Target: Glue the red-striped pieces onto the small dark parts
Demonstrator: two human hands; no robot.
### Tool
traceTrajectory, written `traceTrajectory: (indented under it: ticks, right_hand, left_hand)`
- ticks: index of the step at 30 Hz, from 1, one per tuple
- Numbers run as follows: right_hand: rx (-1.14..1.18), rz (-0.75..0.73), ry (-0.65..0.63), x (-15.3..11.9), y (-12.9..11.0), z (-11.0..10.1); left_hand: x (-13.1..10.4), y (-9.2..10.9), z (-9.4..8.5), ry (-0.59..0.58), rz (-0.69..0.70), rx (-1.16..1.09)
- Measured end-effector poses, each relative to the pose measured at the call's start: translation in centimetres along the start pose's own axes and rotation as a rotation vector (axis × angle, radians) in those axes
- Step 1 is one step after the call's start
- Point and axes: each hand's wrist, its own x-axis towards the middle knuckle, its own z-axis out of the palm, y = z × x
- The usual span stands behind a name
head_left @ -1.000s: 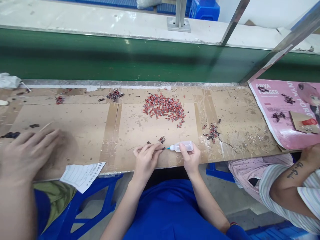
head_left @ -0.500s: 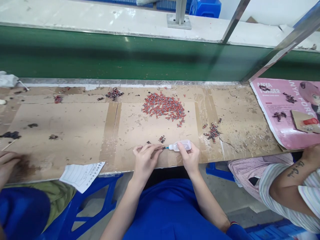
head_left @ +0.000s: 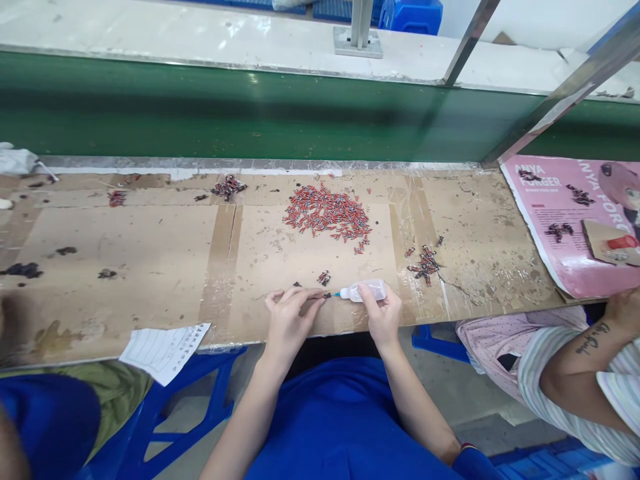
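Note:
Between thumb and fingertips, my left hand (head_left: 293,317) pinches a small dark part (head_left: 327,295) just above the cardboard. My right hand (head_left: 383,317) is wrapped round a clear squeeze bottle (head_left: 364,291) lying on its side in the grip. Its thin blue-green needle tip (head_left: 337,294) points left at the dark part, with a slight gap between them. Beyond my hands lies a little cluster of dark and red parts (head_left: 325,277). Farther back spreads a wide heap of small red and silver parts (head_left: 327,212).
A dark-and-red pile (head_left: 425,265) lies to the right, another (head_left: 229,188) at back left. A paper slip (head_left: 165,353) overhangs the front edge. Co-workers sit on both sides; a pink poster (head_left: 555,200) covers the right end. A green wall (head_left: 225,110) runs behind.
My right hand has drawn the bottle slightly right, so its tip has come away from the dark part. At the left, the co-worker's hand has moved back toward the frame edge.

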Motion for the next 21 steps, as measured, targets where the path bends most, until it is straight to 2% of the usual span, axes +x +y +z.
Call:
traceTrajectory:
  ticks: [11,16,21]
  right_hand:
    - [-0.001,0.010,-0.054,0.04,0.16,0.06]
    - [-0.003,-0.002,-0.034,0.07,0.06,0.15]
    - [0.021,-0.013,0.018,0.18,0.10,-0.14]
  left_hand:
    - [-0.04,-0.06,0.14,0.040,0.028,-0.004]
    - [-0.18,-0.27,0.46,0.104,0.055,-0.005]
    - [-0.11,-0.56,0.63,0.092,0.058,-0.013]
